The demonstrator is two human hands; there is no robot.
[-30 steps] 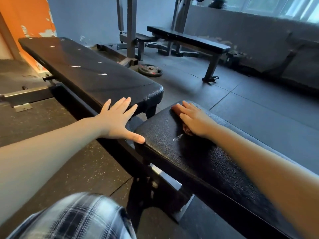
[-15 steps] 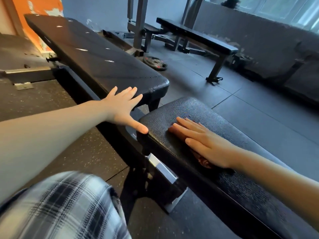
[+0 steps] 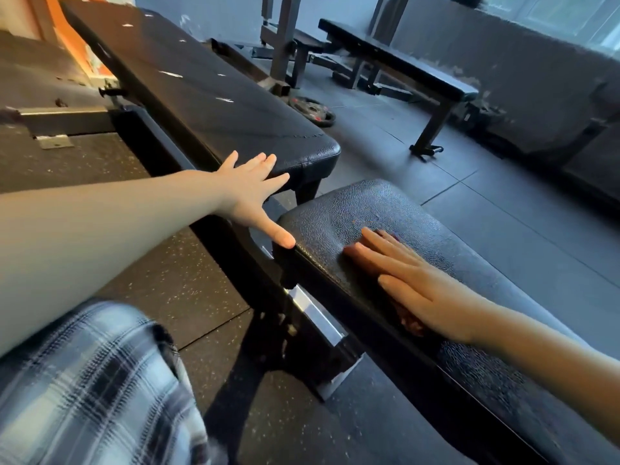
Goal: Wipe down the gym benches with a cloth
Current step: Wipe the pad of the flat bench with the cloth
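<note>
Nearest the camera, a plaid trouser leg (image 3: pixel 84 380) fills the lower left corner above the speckled rubber floor (image 3: pixel 174 290). To its right runs the near bench pad (image 3: pixel 335 216), black and pebbled, on a dark frame with a bright metal plate (image 3: pixel 315 313) just beneath its edge. The right hand (image 3: pixel 412 280) lies flat on this pad, fingers straight and close together, pressing down on the cloth (image 3: pixel 411 325). The cloth is reddish-brown and almost wholly covered, so only slivers show by the heel of the palm and past the fingertips; how it is folded cannot be made out. The left hand (image 3: pixel 248 193) reaches across the gap between the two pads with its fingers spread and straight, gripping nothing: the thumb tip touches the near pad's corner, while the other fingers rest against the rounded end of the long bench pad (image 3: pixel 201 95), which slopes away toward an orange wall (image 3: pixel 67 15). Beyond that pad's end a weight plate (image 3: pixel 313 110) lies on the floor. Farther back, well apart from both hands, stands a flat bench (image 3: pixel 402 68) beside upright steel posts (image 3: pixel 281 28).
</note>
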